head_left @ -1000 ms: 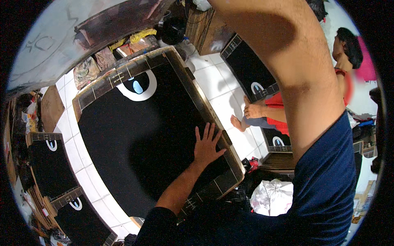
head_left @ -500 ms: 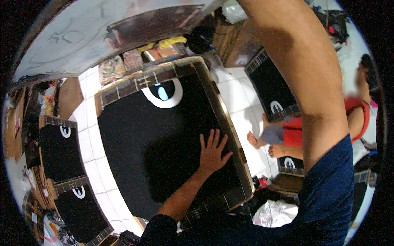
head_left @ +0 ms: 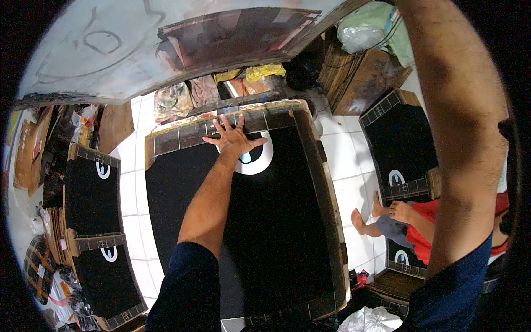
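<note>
My left hand lies palm down with spread fingers at the far end of a large board, holding nothing. It rests across the board's dark marked border and the edge of the black sheet covering the board. Beneath the palm, a white ring print with a light-blue shape inside is partly covered. My right arm is raised along the right side, and its hand is outside the picture.
Smaller black-covered boards with similar prints stand on the left, and another black board on the right. A person in red sits at the right, feet on white tiles. Folded rags lie beyond the large board.
My left hand has moved from the right side of the black sheet to its far end, over the ring print. My raised right arm appears farther right, and the whole view has shifted.
</note>
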{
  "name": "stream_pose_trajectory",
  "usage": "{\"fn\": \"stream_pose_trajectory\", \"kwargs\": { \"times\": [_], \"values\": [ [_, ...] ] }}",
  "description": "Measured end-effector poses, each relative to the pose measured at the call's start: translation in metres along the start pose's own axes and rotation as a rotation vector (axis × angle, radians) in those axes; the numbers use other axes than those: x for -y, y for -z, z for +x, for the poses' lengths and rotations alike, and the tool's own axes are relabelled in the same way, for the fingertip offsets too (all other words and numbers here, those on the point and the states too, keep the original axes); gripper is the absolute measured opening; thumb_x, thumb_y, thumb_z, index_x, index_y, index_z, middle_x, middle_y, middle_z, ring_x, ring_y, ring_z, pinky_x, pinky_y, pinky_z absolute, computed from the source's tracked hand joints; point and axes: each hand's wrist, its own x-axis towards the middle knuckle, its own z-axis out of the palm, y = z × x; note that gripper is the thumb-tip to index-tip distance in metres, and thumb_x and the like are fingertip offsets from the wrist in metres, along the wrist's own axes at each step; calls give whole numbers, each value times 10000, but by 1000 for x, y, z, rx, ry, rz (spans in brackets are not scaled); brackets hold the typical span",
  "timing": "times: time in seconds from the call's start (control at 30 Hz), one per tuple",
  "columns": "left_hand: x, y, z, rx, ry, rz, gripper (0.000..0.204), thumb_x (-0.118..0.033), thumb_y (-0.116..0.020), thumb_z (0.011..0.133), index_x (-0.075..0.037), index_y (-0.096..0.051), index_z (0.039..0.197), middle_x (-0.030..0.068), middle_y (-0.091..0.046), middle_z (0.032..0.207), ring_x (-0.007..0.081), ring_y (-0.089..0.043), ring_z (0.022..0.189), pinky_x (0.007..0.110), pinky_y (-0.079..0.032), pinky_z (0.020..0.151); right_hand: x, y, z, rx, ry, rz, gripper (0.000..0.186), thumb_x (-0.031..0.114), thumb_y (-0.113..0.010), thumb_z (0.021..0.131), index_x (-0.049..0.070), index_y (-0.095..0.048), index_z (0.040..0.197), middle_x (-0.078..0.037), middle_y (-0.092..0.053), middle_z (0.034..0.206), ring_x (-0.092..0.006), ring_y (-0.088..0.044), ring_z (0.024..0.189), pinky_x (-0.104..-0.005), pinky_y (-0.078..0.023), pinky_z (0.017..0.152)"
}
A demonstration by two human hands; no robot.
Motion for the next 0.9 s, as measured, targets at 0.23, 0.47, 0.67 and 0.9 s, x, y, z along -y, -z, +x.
{"fn": "stream_pose_trajectory", "kwargs": {
  "times": [0.23,0.47,0.67,0.9],
  "values": [
    [0,0,2,32,1,-2,1329,-972,-614,617,-318,-138,1672,234,85,1719,517,119,1554,914,-17,1026,8,-11,18,-2,-3,15,437,464,-606,954,85,-736,1128,-147,-748,938,-291,-741,886,-424,-581,804],
    [27,3,26,-107,-108,-442,1299,-912,-676,652,-293,-161,1671,288,-56,1702,502,-46,1567,875,-79,1081,14,-2,8,-30,-4,18,440,473,-615,951,93,-737,1136,-144,-749,940,-291,-743,893,-421,-580,809],
    [71,-5,35,-502,22,-942,1002,-601,-746,838,-53,-359,1582,310,-391,1566,427,-389,1462,509,-340,1183,36,12,-16,-64,-2,23,444,480,-623,948,99,-738,1143,-142,-749,941,-291,-744,899,-419,-580,815],
    [110,18,-14,-534,160,-1807,330,-286,-682,982,-101,-598,1242,14,-624,990,126,-586,896,296,-445,770,78,2,-81,-180,-12,68,448,489,-632,945,107,-739,1152,-140,-750,943,-291,-745,907,-416,-580,820]
  ]
}}
